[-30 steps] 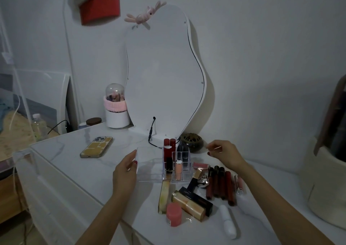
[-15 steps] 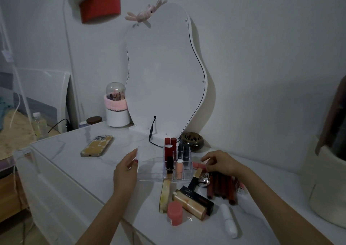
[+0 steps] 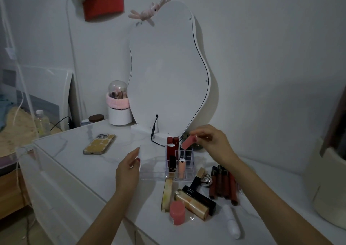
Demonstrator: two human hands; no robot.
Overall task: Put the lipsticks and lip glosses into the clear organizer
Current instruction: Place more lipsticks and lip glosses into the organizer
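The clear organizer [image 3: 149, 167] stands on the white table, with several lipsticks upright in its right-hand slots. My left hand [image 3: 128, 167] holds its left end. My right hand [image 3: 211, 141] pinches a pink lipstick [image 3: 188, 141], tilted, just above the organizer's back right slots. On the table in front lie dark red lip glosses [image 3: 222, 184], gold and black tubes [image 3: 194, 202], a short pink tube [image 3: 177, 214] standing upright and a white tube [image 3: 232, 222].
A wavy white mirror [image 3: 166, 72] stands behind the organizer, its cable trailing on the table. A phone [image 3: 99, 144] lies at the left. A white brush holder [image 3: 118, 110] sits at the back. A cream basket [image 3: 331, 186] is at the right edge.
My right hand dropped to the table beside the organizer, picked up the pink lipstick and lifted it over the back right slots. My left hand stayed on the organizer.
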